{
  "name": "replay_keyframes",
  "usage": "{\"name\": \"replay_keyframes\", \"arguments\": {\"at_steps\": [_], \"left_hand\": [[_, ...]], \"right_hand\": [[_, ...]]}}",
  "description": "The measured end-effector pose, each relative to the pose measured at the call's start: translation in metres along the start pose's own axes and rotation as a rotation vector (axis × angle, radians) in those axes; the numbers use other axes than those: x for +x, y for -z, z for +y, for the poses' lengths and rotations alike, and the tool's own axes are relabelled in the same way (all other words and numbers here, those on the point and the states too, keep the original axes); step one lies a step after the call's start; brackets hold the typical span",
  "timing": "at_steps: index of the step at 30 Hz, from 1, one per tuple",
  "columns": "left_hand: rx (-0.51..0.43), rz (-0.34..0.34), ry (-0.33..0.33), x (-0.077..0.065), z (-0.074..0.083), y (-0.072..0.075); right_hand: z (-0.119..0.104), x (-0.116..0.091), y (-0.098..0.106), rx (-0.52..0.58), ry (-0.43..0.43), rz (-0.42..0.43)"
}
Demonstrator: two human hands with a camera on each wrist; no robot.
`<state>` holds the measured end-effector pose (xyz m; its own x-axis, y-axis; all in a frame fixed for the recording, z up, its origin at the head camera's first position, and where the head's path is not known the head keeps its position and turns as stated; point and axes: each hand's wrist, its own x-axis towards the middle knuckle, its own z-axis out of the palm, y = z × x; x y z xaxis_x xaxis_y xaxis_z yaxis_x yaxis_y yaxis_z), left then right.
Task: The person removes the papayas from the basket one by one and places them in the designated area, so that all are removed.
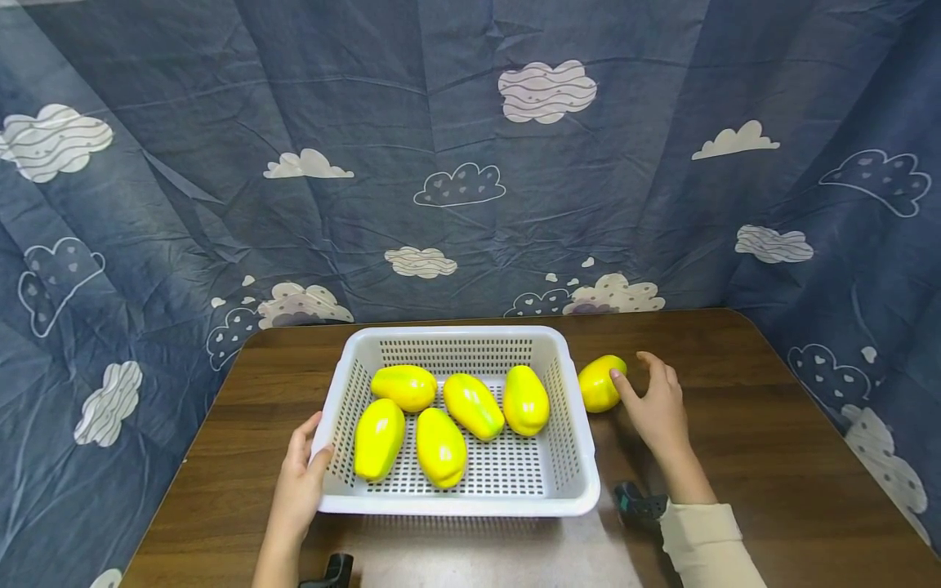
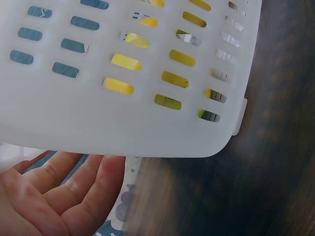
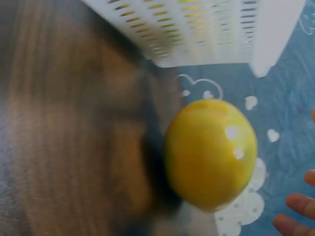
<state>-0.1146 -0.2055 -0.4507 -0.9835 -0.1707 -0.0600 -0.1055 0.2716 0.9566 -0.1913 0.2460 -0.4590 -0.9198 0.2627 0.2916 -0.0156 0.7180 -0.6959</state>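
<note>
A white plastic basket (image 1: 456, 501) with slotted walls stands on the table and holds several glossy yellow papayas (image 1: 441, 449). My left hand (image 1: 296, 482) grips its left rim, thumb over the top edge and fingers outside; the left wrist view shows those fingers (image 2: 101, 189) at the basket's white edge. Just right of the basket, one more papaya (image 1: 599, 384), yellow with a greenish end, lies on the wood. My right hand (image 1: 657, 408) is spread beside it, the thumb overlapping the fruit in the head view. In the right wrist view the fingers stand apart from this papaya (image 3: 211, 155).
The brown wooden table (image 1: 779, 457) carries all of this. A dark blue curtain (image 1: 456, 229) with cloud prints hangs behind and at both sides. Black wrist devices (image 1: 638, 501) show by the right forearm and, low in view, near the left one.
</note>
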Motion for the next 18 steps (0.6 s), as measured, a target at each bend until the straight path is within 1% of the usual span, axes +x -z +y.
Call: {"name": "replay_keyframes", "arguments": {"at_steps": [8, 18], "left_hand": [[0.005, 0.004, 0.001, 0.0, 0.0, 0.0], [0.01, 0.008, -0.006, 0.0, 0.0, 0.0]], "right_hand": [[-0.02, 0.001, 0.016, 0.075, 0.057, 0.075], [-0.06, -0.002, 0.03, 0.138, 0.19, 0.149]]}}
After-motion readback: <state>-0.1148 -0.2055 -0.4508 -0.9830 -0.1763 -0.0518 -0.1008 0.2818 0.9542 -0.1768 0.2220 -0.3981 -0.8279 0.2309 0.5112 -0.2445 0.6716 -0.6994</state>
